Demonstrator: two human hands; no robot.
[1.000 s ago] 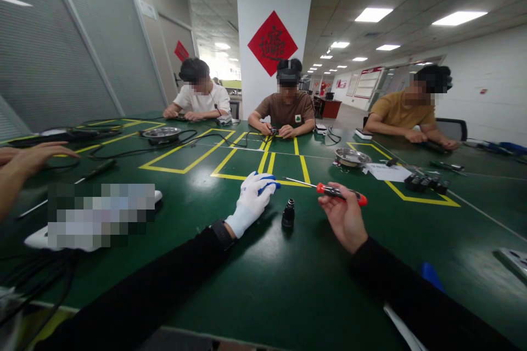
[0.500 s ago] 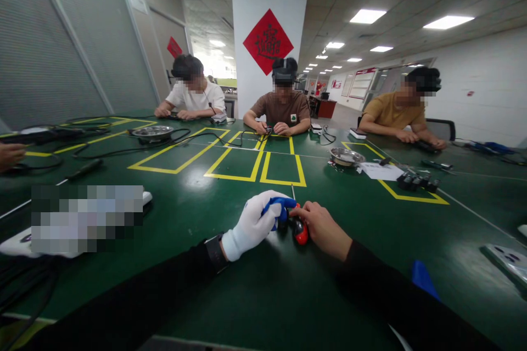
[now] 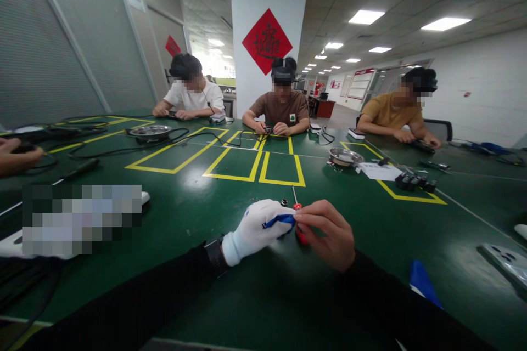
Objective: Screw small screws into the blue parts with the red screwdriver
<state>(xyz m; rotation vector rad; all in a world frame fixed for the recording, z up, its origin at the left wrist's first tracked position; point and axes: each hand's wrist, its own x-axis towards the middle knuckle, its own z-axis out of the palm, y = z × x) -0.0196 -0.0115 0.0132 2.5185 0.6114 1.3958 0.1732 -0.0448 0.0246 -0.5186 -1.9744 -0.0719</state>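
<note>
My left hand (image 3: pixel 263 225) wears a white glove with blue-coated fingers, which are curled closed. Whatever lies inside them is hidden. Bare and pinched, my right hand (image 3: pixel 327 233) meets the left glove's fingertips; anything between its fingers is too small to make out. Under and between both hands a screwdriver (image 3: pixel 302 236) with a red and black handle rests on the table, its shaft pointing away from me. Just beyond the left fingers stands a small black cylindrical part (image 3: pixel 284 203).
On the green table (image 3: pixel 197 296), a phone (image 3: pixel 504 263) and a blue and white glove (image 3: pixel 424 285) lie to the right. Farther back are metal bowls (image 3: pixel 346 157), white paper (image 3: pixel 379 170) and black parts (image 3: pixel 415 181). Cables and a long screwdriver (image 3: pixel 80 170) lie left. Several people sit around.
My right hand has lifted off the screwdriver handle and turned into a pinch at the left fingertips. The left fingers have curled lower, uncovering the small black part behind them.
</note>
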